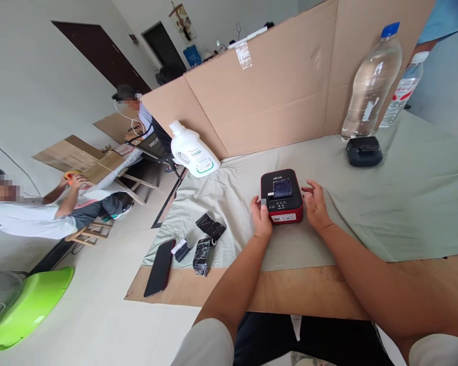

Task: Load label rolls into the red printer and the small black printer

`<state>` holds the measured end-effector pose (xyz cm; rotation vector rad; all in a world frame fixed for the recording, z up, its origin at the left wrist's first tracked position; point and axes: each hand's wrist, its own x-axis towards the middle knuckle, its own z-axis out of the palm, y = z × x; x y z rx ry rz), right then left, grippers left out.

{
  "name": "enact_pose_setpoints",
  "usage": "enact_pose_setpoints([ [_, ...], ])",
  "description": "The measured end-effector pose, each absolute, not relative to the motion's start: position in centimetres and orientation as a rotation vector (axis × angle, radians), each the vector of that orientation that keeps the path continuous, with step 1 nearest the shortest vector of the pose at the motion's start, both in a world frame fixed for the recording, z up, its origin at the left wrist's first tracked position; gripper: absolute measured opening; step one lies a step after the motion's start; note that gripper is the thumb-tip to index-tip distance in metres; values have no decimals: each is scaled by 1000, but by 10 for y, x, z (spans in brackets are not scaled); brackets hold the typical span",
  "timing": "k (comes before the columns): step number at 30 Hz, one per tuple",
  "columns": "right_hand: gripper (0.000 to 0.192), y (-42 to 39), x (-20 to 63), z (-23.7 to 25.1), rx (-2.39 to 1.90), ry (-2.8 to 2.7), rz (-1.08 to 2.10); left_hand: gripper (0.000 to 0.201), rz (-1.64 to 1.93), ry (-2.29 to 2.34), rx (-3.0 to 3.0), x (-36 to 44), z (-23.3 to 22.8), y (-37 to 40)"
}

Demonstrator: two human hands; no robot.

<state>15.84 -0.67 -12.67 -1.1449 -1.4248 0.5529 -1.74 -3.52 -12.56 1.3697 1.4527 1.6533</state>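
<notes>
A squat red and black box-shaped device (295, 211) stands on the cloth in front of me, with printed marks on its top and a white label on its front. A dark blue patch of film or fabric (282, 188) lies on its top. My left hand (262, 221) is at the device's front left corner, fingers curled, with a small grey piece (263, 202) at the thumb tip. Beside the right side is my right hand (317, 207), its fingers apart and holding nothing; whether it touches the device is unclear.
Crumpled dark film pieces (202, 254), a small black and white item (181, 249) and a phone (160, 268) lie left. A white jug (194, 150), black case (364, 151) and large bottle (374, 84) stand before a cardboard screen (267, 101). Other people sit left.
</notes>
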Motion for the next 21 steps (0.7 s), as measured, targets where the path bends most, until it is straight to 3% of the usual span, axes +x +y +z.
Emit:
enact_pose_setpoints([
  [4, 68, -1, 160, -131, -1385, -1465, 688, 70, 1440, 1256, 1329, -21, -118, -43],
  [11, 71, -8, 154, -133, -1232, -1542, 802, 70, 1460, 1056, 1071, -39, -97, -42],
  [17, 57, -17, 152, -126, -1141, -1971, 911, 40, 1616, 1189, 412, -111, -69, 32],
  [21, 50, -17, 150, -126, -1233, -2032, 879, 37, 1714, 1361, 333, -183, -47, 87],
])
